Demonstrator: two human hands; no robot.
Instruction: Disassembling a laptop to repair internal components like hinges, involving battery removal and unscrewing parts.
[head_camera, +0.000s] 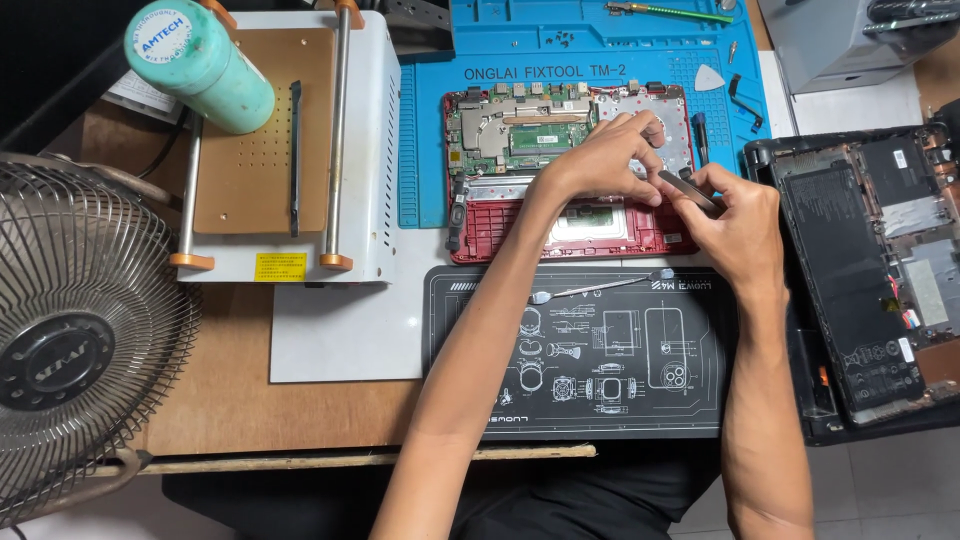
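Opened red laptop chassis (575, 225) with exposed green motherboard (520, 125), lying on blue silicone repair mat (430, 150), front edge over black printed work mat (580, 350). Left hand (600, 160) over chassis right-centre, fingers curled down, fingertips pinching something small; cannot tell what. Right hand (735, 225) at chassis right edge, gripping dark metal tweezers (685, 187), tips just beside left fingertips. Thin metal spudger (600, 288) on black mat, just below chassis. Second opened black laptop (860, 280) to the right, well apart. Mint-green cylinder (200, 65) over white screen-separator machine (290, 150) on left. Metal desk fan (80, 340) far left.
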